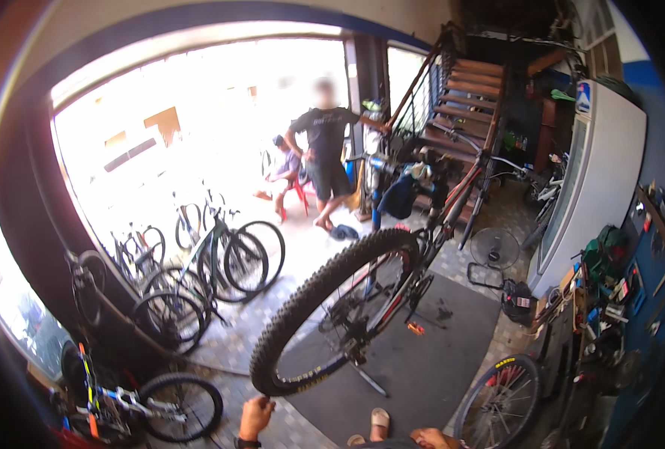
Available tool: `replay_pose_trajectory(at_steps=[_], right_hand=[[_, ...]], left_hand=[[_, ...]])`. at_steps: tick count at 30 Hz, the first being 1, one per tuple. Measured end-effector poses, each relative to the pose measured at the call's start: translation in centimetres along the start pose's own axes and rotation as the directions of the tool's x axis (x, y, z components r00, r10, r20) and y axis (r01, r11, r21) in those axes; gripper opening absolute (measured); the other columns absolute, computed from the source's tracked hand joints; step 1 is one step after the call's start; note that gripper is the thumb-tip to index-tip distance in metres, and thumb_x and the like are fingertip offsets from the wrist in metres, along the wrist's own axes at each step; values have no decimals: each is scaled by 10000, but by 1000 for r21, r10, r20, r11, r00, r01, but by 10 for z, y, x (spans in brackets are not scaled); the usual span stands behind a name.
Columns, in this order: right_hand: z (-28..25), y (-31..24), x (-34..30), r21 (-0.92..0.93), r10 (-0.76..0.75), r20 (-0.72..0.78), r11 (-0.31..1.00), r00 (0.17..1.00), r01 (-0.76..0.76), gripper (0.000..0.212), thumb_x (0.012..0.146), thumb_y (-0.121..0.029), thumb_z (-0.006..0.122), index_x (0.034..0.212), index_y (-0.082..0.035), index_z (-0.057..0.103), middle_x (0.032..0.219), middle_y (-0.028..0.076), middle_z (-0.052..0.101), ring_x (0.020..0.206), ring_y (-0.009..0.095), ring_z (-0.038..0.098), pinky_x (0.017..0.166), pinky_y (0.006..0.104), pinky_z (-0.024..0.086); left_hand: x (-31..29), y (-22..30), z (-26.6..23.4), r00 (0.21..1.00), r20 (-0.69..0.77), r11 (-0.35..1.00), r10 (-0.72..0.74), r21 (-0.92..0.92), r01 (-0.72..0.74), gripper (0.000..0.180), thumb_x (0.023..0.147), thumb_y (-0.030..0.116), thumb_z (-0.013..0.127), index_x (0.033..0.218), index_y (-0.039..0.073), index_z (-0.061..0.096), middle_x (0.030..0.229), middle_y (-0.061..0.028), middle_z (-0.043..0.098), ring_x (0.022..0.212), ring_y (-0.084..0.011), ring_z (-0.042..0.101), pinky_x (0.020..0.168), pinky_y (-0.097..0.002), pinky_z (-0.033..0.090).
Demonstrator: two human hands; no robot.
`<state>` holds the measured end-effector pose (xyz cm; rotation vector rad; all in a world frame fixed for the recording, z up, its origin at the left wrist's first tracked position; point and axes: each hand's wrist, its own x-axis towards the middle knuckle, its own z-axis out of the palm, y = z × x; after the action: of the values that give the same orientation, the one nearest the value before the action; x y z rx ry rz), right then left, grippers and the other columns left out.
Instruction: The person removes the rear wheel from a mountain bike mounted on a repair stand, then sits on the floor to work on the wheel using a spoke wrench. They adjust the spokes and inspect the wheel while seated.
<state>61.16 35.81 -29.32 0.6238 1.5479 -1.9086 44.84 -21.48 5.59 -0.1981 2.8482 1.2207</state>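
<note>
A mountain bike [452, 196] is held up off the floor on a repair stand, its knobby rear wheel [281, 329] tilted toward me. Just below the tire's lowest edge is my left hand [256, 419], with a dark band at the wrist. Its fingers are curled together, and whatever they may pinch is too small to make out. My right hand [431, 438] is low in front of me, partly cut off by the picture's lower edge. Its visible fingers are folded in; anything inside them is hidden.
Several bicycles [213, 262] stand at left, another [134, 404] near lower left. A loose wheel [501, 404] leans at lower right, beside a cluttered tool bench [594, 329]. A dark mat [430, 352] covers the floor. Beyond are a standing person [326, 142], a seated person [281, 168] and stairs [471, 97].
</note>
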Motion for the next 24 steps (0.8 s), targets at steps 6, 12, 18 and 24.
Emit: replay_pose_trajectory(at_steps=[6,12,18,24], right_hand=[[5,25,-6,-308,-71,-408,949,910,-64,273,1005,-233,710,989,38,748,804,101,746,656,198,695,577,357,534],[18,59,-44,-189,-124,-585,982,802,14,315,969,-254,750,950,60,771,823,107,761,696,202,702,627,377,549],[12,45,-68,-135,57,-552,978,832,-156,326,1034,-252,651,1096,54,747,961,125,767,834,269,709,753,401,568],[-26,10,-55,-27,106,-570,989,815,-147,332,1042,-261,622,1136,38,733,1016,149,762,904,305,710,805,420,563]], left_hand=[[-7,45,-31,998,52,974,45,222,-56,332,890,356,763,968,32,764,897,-226,747,910,-443,719,791,-529,556],[-7,151,-60,971,193,985,145,68,-160,295,955,229,723,1137,4,777,853,-146,787,850,-258,788,778,-371,584],[0,232,-9,860,387,941,333,-201,-274,377,984,221,716,1311,34,701,1047,-140,799,944,-236,784,826,-357,597],[11,277,72,632,754,848,181,205,-488,546,1012,412,659,1466,119,582,1274,-164,723,1174,-357,694,954,-452,568]])
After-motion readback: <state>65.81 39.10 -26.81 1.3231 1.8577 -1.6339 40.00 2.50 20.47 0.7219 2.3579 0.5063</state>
